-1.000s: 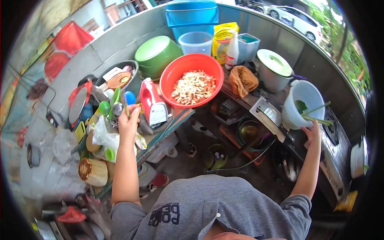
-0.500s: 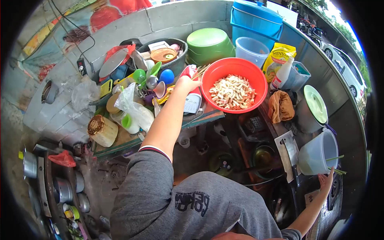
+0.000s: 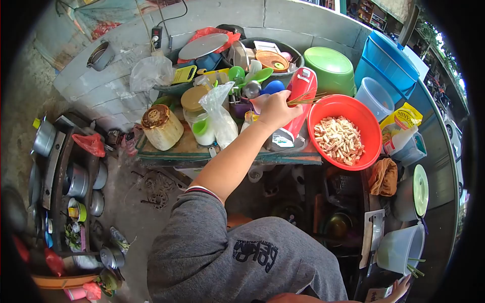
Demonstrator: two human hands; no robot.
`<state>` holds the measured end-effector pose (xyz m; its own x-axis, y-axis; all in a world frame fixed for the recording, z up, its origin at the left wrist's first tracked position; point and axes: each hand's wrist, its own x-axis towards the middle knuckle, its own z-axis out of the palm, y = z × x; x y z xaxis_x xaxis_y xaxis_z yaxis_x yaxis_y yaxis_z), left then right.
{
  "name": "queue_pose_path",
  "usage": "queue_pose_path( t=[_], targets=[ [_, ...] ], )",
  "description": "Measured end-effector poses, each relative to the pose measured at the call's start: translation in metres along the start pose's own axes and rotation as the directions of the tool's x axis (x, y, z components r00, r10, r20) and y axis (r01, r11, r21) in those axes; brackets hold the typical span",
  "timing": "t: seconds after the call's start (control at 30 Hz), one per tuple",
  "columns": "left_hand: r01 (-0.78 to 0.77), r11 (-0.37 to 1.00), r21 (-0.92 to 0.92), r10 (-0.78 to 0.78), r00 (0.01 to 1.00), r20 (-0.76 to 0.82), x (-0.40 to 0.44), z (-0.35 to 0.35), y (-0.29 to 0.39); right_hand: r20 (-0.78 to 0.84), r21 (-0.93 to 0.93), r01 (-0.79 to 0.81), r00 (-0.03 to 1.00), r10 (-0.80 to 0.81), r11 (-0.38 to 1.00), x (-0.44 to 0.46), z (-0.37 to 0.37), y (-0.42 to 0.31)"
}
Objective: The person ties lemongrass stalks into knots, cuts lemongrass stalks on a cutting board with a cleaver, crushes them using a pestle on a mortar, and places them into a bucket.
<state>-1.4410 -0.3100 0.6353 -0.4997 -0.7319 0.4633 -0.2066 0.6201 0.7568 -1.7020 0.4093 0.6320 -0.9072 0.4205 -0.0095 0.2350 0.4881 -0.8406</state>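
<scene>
My left hand (image 3: pixel 277 108) reaches over the table, its fingers closed around a bundle of thin brown sticks (image 3: pixel 302 99) that point right. Just behind it stands a red object with white parts (image 3: pixel 304 81); whether the hand touches it, I cannot tell. Close by on the right, a red basin (image 3: pixel 373 129) holds many short pale pieces (image 3: pixel 339 139). My right hand (image 3: pixel 399 290) is at the lower right edge, fingers stretched out and holding nothing visible. Above it is a translucent bucket (image 3: pixel 396 250), with green stems (image 3: pixel 415 267) at its rim.
Left on the table (image 3: pixel 247 157) are a stained tin (image 3: pixel 164 132), a plastic bag (image 3: pixel 222 113) and jars. Behind stand a green tub (image 3: pixel 328 65) and a blue cooler bucket (image 3: pixel 386 65). A cleaver (image 3: pixel 376 230) lies right. Pots (image 3: pixel 76 179) line a low shelf on the left.
The view has swung, so the table items appear farther right. My left hand still holds the sticks, and the red object shows more fully. My right hand sits lower, apart from the green stems.
</scene>
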Motion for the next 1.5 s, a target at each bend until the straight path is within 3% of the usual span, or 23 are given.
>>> queue_pose_path(
  t=[0.03, 0.1, 0.17, 0.23, 0.3, 0.33, 0.37, 0.43, 0.5, 0.57, 0.63, 0.7, 0.73, 0.77, 0.8, 0.83, 0.87, 0.9, 0.93, 0.97, 1.0, 1.17, 1.5],
  targets=[
    [0.006, 1.0, 0.006, -0.006, 1.0, -0.016, -0.006, -0.011, 0.002, -0.142, -0.429, 0.262, 0.926, -0.351, 0.864, 0.059, -0.017, 0.043],
    [-0.078, 0.971, -0.225, 0.074, 0.997, -0.029, -0.021, -0.042, 0.018, -0.35, -0.58, 0.356, 0.703, -0.619, 0.733, 0.055, -0.018, 0.045],
    [-0.017, 0.965, -0.262, 0.016, 1.0, -0.006, -0.037, -0.073, 0.025, -0.369, -0.583, 0.447, 0.599, -0.711, 0.679, -0.023, -0.005, -0.017],
    [0.012, 0.897, -0.442, 0.015, 0.998, 0.057, -0.054, -0.1, 0.022, -0.401, -0.492, 0.434, 0.656, -0.639, 0.755, -0.048, 0.011, -0.05],
    [0.048, 0.893, -0.448, 0.0, 0.994, 0.106, -0.075, -0.136, 0.032, -0.42, -0.13, 0.777, 0.52, -0.744, 0.616, -0.037, 0.029, -0.059],
    [0.029, 0.901, -0.432, 0.012, 0.996, 0.093, -0.086, -0.151, 0.033, -0.357, 0.091, 0.813, 0.566, -0.743, 0.575, -0.052, 0.043, -0.075],
    [0.009, 0.909, -0.417, 0.027, 0.996, 0.081, -0.097, -0.167, 0.033, -0.361, 0.095, 0.813, 0.566, -0.741, 0.574, -0.055, 0.053, -0.084],
    [0.134, 0.842, -0.522, -0.07, 0.988, 0.14, -0.116, -0.2, 0.038, -0.041, 0.138, 0.65, 0.757, -0.652, 0.747, -0.06, 0.071, -0.102],
    [0.15, 0.901, -0.407, -0.105, 0.986, 0.131, -0.134, -0.233, 0.03, 0.016, 0.203, 0.671, 0.726, -0.687, 0.713, -0.101, 0.093, -0.131],
    [0.273, 0.833, -0.481, -0.247, 0.962, 0.119, -0.155, -0.269, 0.039, 0.075, 0.271, 0.681, 0.69, -0.72, 0.681, -0.162, 0.113, -0.168],
    [0.283, 0.84, -0.462, -0.285, 0.956, 0.068, -0.174, -0.303, 0.033, 0.095, 0.586, 0.579, 0.645, -0.758, 0.567, -0.212, 0.119, -0.203],
    [0.26, 0.881, -0.395, -0.318, 0.944, -0.087, -0.188, -0.331, 0.028, 0.06, 0.686, 0.566, 0.582, -0.811, 0.457, -0.201, 0.114, -0.23],
    [0.27, 0.906, -0.327, -0.333, 0.931, -0.154, -0.193, -0.347, 0.024, 0.064, 0.68, 0.56, 0.598, -0.799, 0.473, -0.203, 0.102, -0.244],
    [0.279, 0.926, -0.256, -0.336, 0.916, -0.219, -0.195, -0.364, 0.019, -0.246, -0.036, 0.878, 0.454, -0.856, 0.476, -0.22, 0.087, -0.27],
    [0.273, 0.942, -0.193, -0.318, 0.909, -0.268, -0.193, -0.38, 0.014, -0.322, -0.75, 0.569, 0.132, -0.937, 0.338, -0.242, 0.076, -0.297],
    [0.266, 0.955, -0.13, -0.295, 0.902, -0.317, -0.19, -0.398, 0.009, -0.217, -0.949, 0.231, 0.005, -0.976, 0.212, -0.278, 0.081, -0.32],
    [0.283, 0.959, 0.003, -0.266, 0.903, -0.337, -0.187, -0.418, 0.003, -0.106, -0.977, -0.171, -0.122, -0.987, 0.126, -0.314, 0.086, -0.342],
    [0.337, 0.938, 0.078, -0.292, 0.891, -0.348, -0.184, -0.438, -0.005, -0.079, -0.669, -0.727, -0.138, -0.987, 0.155, -0.346, 0.089, -0.355],
    [0.306, 0.946, 0.103, -0.249, 0.894, -0.374, -0.176, -0.452, -0.013, -0.102, -0.11, -0.988, -0.093, -0.99, 0.104, -0.369, 0.093, -0.355],
    [0.276, 0.952, 0.129, -0.205, 0.893, -0.4, -0.167, -0.465, -0.022, -0.187, 0.273, -0.961, -0.017, -0.982, -0.035, -0.389, 0.092, -0.347],
    [0.276, 0.931, 0.238, -0.165, 0.901, -0.401, -0.159, -0.482, -0.033, -0.24, 0.391, -0.913, 0.019, -0.971, -0.114, -0.409, 0.092, -0.341],
    [0.293, 0.754, 0.587, -0.047, 0.917, -0.397, -0.12, -0.555, -0.092, -0.319, 0.455, -0.861, 0.079, -0.944, -0.226, -0.46, 0.099, -0.327],
    [0.041, 0.879, 0.475, 0.072, 0.974, -0.217, -0.017, -0.539, -0.176, -0.367, 0.498, -0.801, 0.151, -0.918, -0.331, -0.504, 0.095, -0.316]
  ],
)
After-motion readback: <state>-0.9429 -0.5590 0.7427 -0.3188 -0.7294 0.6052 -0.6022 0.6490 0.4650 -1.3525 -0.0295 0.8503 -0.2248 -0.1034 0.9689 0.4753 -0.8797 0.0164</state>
